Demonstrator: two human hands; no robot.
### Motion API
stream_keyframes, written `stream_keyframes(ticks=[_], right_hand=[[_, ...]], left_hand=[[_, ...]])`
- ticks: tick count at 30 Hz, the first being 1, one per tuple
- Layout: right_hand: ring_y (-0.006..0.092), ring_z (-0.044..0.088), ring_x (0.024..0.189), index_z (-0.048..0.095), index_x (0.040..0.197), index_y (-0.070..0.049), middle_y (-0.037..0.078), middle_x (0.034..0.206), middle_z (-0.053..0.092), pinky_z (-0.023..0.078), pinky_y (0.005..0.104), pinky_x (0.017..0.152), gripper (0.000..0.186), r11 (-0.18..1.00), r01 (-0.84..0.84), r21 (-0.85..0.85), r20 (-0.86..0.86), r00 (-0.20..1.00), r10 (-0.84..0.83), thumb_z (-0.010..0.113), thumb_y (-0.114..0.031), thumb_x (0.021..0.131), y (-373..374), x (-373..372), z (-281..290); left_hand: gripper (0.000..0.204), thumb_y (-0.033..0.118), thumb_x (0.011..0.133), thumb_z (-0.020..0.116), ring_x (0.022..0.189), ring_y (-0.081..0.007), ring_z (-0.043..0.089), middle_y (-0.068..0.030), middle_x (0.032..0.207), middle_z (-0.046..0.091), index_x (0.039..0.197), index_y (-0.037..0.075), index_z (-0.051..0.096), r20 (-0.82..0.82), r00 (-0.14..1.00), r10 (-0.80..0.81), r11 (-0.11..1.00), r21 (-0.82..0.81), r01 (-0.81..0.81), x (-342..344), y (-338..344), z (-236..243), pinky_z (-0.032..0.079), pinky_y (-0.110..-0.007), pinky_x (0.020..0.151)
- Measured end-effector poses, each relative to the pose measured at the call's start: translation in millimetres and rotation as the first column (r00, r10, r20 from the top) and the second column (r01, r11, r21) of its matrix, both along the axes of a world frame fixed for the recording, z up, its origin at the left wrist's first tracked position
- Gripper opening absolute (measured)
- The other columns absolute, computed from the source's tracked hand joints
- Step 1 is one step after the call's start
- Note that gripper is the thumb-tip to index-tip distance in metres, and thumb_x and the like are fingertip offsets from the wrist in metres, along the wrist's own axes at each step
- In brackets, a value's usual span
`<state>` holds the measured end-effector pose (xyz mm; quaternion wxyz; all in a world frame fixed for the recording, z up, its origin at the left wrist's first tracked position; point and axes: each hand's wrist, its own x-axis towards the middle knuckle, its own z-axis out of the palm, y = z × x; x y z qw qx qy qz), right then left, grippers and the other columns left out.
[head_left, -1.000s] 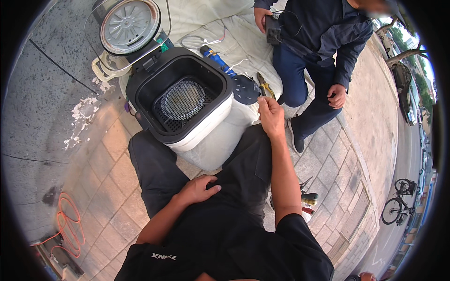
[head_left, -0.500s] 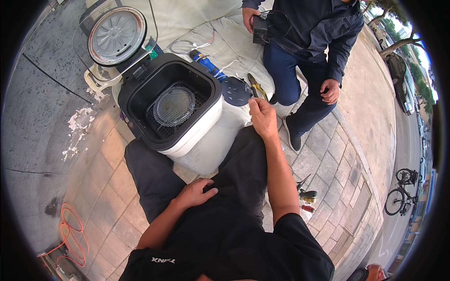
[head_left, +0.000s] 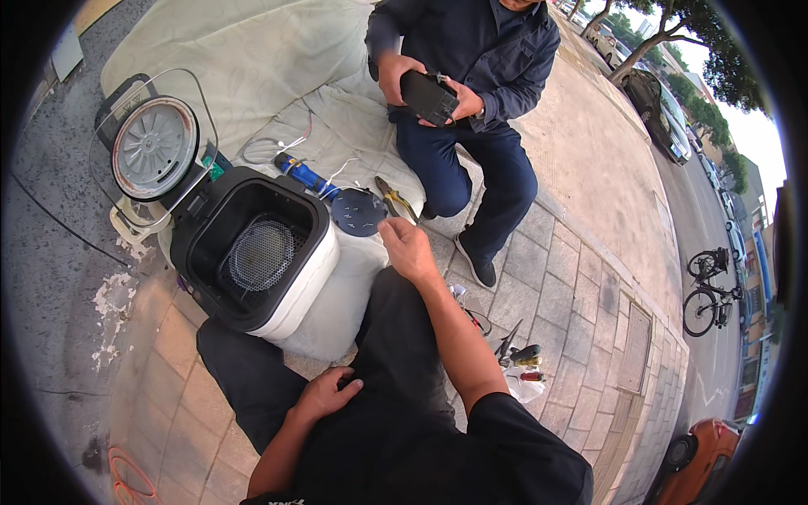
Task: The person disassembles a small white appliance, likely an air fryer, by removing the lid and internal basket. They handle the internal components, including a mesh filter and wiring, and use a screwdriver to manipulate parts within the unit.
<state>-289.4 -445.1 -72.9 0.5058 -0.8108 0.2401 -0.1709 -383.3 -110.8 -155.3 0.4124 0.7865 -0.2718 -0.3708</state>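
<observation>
Black short sleeves end above two bare arms in the head view. The right arm is nearly straight, its forearm (head_left: 463, 337) slanting up and leftward over the right thigh from the lower right. At its end the right hand (head_left: 408, 248) is raised, back of the hand showing, fingers curled in and thumb drawn against the index finger. I cannot tell whether something small is pinched there. The fingertips lie just beside the near edge of a dark round dish (head_left: 358, 212) scattered with small bright bits; touching or apart is unclear. The left arm is bent, and the left hand (head_left: 330, 394) rests palm down on the lap, fingers loosely bent, thumb parted from them, with nothing visible in its grasp. The two hands are well apart.

Ahead and to the left, in front of the knees, stands a black-rimmed white cooker (head_left: 311, 295), its lid (head_left: 156, 147) tipped up at the back and a round mesh plate (head_left: 261, 255) lying inside. Behind the dish are yellow-handled pliers (head_left: 394, 199); left of it lies a blue tool (head_left: 301, 174); all three rest on pale cloth (head_left: 252, 76). A co-worker (head_left: 484, 50) opposite grips a black box (head_left: 429, 97) between both hands. Hand tools (head_left: 526, 358) lie on the paving (head_left: 572, 328) right of the right forearm.
</observation>
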Motion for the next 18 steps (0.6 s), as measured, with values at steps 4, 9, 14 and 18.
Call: stream_keyframes(ticks=[4, 9, 14, 18], right_hand=[[0.0303, 0.074, 0.088, 0.073, 0.112, 0.0, 0.021, 0.093, 0.075, 0.056, 0.0397, 0.082, 0.038, 1.0, 0.003, 0.012, 0.006, 1.0, -0.003, 0.063, -0.035, 0.101, 1, -3, 0], [0.033, 0.074, 0.088, 0.073, 0.111, 0.0, 0.022, 0.093, 0.075, 0.056, 0.0407, 0.082, 0.038, 0.999, -0.001, -0.041, 0.037, 0.999, 0.002, 0.063, -0.035, 0.101, -4, -2, -9], [0.0341, 0.074, 0.093, 0.073, 0.113, 0.001, 0.023, 0.097, 0.075, 0.056, 0.0404, 0.084, 0.04, 1.0, -0.011, -0.014, 0.034, 0.999, 0.012, 0.063, -0.035, 0.101, -5, -4, -7], [0.0339, 0.075, 0.094, 0.072, 0.113, 0.001, 0.023, 0.098, 0.075, 0.056, 0.0401, 0.085, 0.04, 1.0, -0.009, -0.023, 0.032, 0.999, 0.009, 0.063, -0.035, 0.101, -5, -4, -5]], left_hand=[[0.057, 0.046, 0.096, 0.07, 0.112, -0.0346, 0.07, -0.0238, 0.124, 0.07, 0.125, -0.003, 0.068, -0.014, 1.0, -0.013, 1.0, 0.006, 0.013, 1, 0, -1, 0.055, -0.041, 0.096], [0.057, 0.046, 0.096, 0.07, 0.112, -0.0347, 0.07, -0.0237, 0.122, 0.071, 0.125, -0.003, 0.068, 0.013, 1.0, -0.018, 1.0, 0.011, 0.018, 1, -1, 4, 0.055, -0.041, 0.096], [0.056, 0.046, 0.096, 0.071, 0.113, -0.0352, 0.07, -0.0237, 0.122, 0.071, 0.125, -0.003, 0.068, -0.003, 1.0, -0.02, 1.0, 0.004, 0.02, 2, -3, 4, 0.055, -0.041, 0.097], [0.057, 0.046, 0.096, 0.071, 0.113, -0.0349, 0.07, -0.0242, 0.123, 0.071, 0.125, -0.003, 0.068, 0.0, 1.0, -0.015, 1.0, 0.012, 0.015, 2, -3, 1, 0.055, -0.041, 0.096]])
